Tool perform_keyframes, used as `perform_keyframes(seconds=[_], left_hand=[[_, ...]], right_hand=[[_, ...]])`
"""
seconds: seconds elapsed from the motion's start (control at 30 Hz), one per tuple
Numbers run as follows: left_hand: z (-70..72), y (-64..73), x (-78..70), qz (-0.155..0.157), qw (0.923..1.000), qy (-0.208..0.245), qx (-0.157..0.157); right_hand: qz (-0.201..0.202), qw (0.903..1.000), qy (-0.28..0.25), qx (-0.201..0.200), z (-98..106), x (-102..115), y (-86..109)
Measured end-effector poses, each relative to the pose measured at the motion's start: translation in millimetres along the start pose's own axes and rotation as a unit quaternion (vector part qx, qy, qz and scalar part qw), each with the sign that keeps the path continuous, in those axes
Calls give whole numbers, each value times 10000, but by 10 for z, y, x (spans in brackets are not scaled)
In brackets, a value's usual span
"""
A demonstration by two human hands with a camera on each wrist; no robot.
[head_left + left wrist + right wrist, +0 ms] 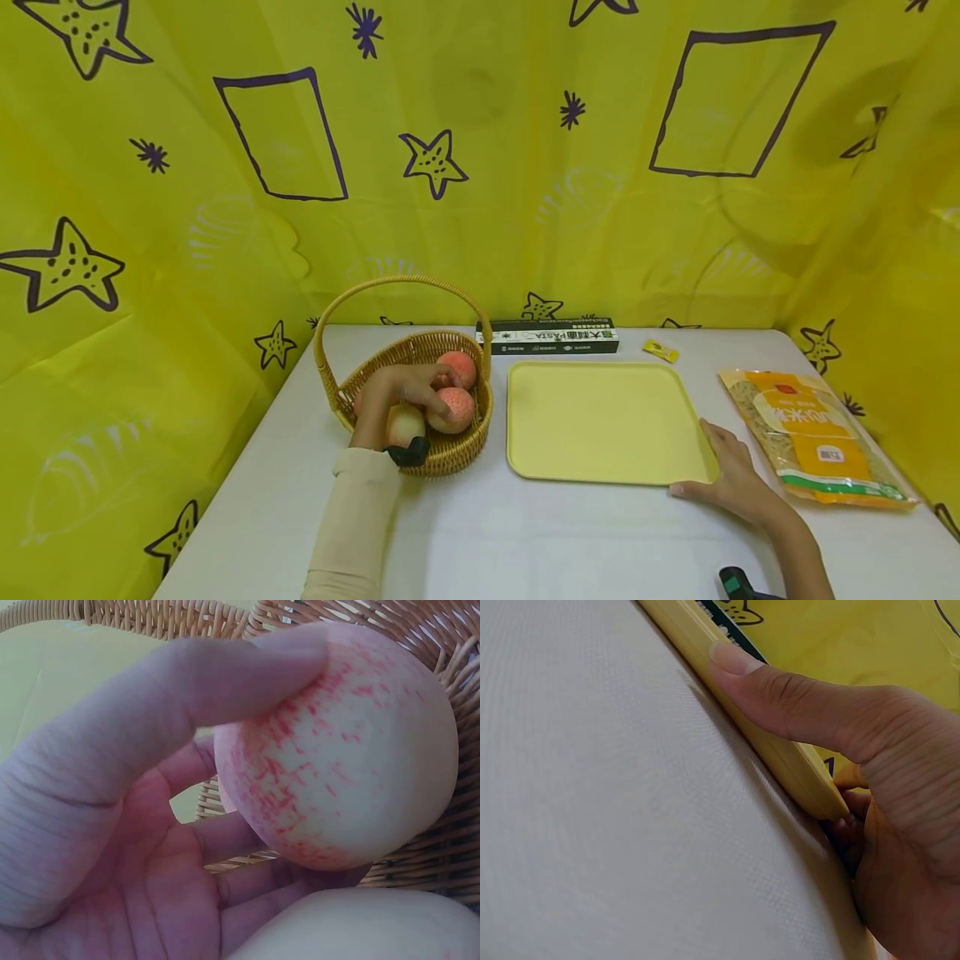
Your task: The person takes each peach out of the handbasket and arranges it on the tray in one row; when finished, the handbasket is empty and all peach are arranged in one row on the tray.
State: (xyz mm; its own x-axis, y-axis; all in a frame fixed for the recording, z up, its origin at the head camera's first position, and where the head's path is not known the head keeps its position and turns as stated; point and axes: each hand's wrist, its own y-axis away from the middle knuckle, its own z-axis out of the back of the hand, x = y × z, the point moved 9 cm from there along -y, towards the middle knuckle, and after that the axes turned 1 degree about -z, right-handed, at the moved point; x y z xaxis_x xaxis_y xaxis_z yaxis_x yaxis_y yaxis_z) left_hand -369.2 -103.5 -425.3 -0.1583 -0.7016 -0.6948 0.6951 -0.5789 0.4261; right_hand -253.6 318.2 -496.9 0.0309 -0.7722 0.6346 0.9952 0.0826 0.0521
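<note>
In the wicker basket (pixel 450 461) on the left, my left hand (pixel 408 385) grips a peach (pixel 457 408) with a red-speckled, pale skin. The left wrist view shows the thumb across the top of this peach (pixel 352 757) and the fingers beneath and behind it. Other peaches lie around it, among them a pinkish one (pixel 459 367) behind and a pale one (pixel 405 425) below the wrist. At the near right corner of a yellow tray (pixel 600 425), my right hand (pixel 731 479) holds the edge, thumb along the near side and fingers round the right side.
Behind the tray lies a dark pasta box (pixel 547 337), with a small yellow packet (pixel 661 350) to its right. A bag of grain (pixel 817 437) lies right of the tray. The basket's tall handle (pixel 401 278) arches over it. A yellow patterned curtain (pixel 495 233) encloses the white table.
</note>
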Motion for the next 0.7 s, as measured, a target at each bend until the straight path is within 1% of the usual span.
perform_keyframes(seconds=[0.17, 0.33, 0.4, 0.47, 0.6, 0.7], left_hand=[[15, 37, 10, 146, 9994, 306, -88], [31, 78, -17, 287, 9977, 610, -106], [40, 92, -32, 295, 9970, 709, -121], [47, 103, -54, 224, 9967, 770, -132], [67, 107, -121, -118, 9982, 575, -122], [85, 127, -178, -318, 9986, 406, -154]], right_hand=[[15, 10000, 17, -4, -9, 1, -11], [46, 10000, 40, -25, -11, 17, -24], [51, 10000, 23, -22, -17, 20, -30], [23, 10000, 10, 0, -25, 12, -34], [-30, 10000, 30, 25, -28, -10, -24], [-46, 10000, 14, 33, -19, -23, -11]])
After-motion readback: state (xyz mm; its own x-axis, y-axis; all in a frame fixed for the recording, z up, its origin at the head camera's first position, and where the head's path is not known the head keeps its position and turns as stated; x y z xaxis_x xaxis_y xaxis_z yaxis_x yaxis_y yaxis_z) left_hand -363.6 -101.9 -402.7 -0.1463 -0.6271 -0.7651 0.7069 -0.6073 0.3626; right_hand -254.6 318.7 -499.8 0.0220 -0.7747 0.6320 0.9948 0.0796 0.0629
